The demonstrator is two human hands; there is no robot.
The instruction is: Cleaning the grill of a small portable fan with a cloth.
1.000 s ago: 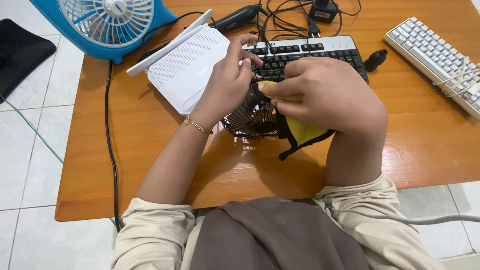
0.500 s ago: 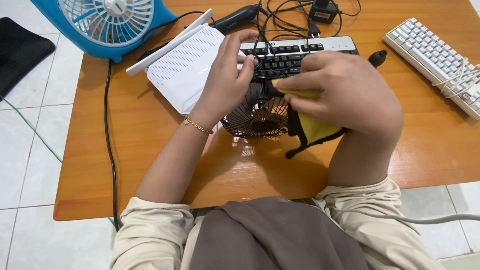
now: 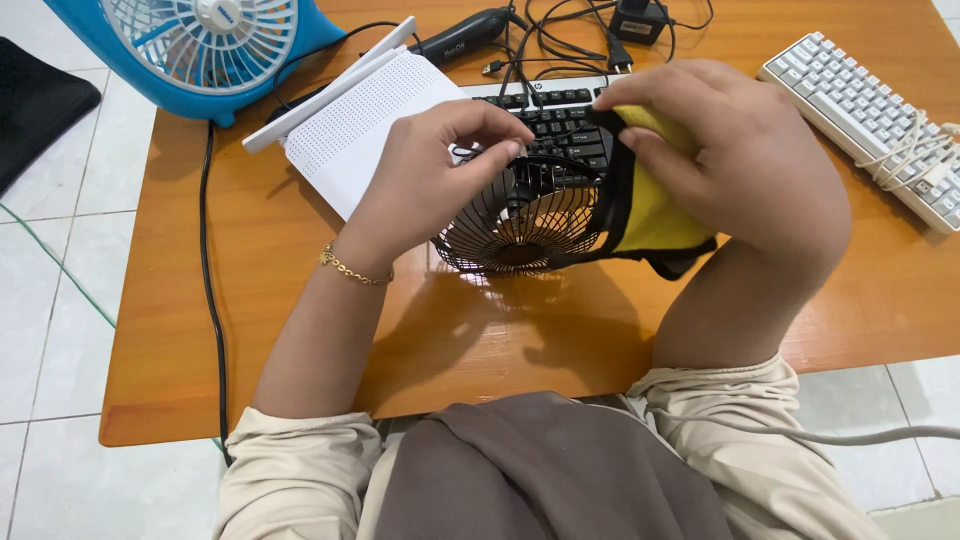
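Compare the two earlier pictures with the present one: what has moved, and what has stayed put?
The right hand carried the yellow cloth from the black fan grille front up to its right edge. The left hand still steadies the grille. White router and keyboards unmoved.

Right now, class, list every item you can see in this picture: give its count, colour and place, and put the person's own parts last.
small wire fan guard: 1, black, table centre, held up by left hand
cloth: 1, yellow with black edge, against the guard's right side
router: 1, white, left of the guard
black keyboard: 1, behind the guard
white keyboard: 1, table's right edge, cord wrapped round it
blue fan: 1, top left corner
cables and adapter: several, black, table's far edge
table: 1, orange-brown wood
bracelet: 1, gold, left wrist
left hand: grips guard's top rim
right hand: holds cloth
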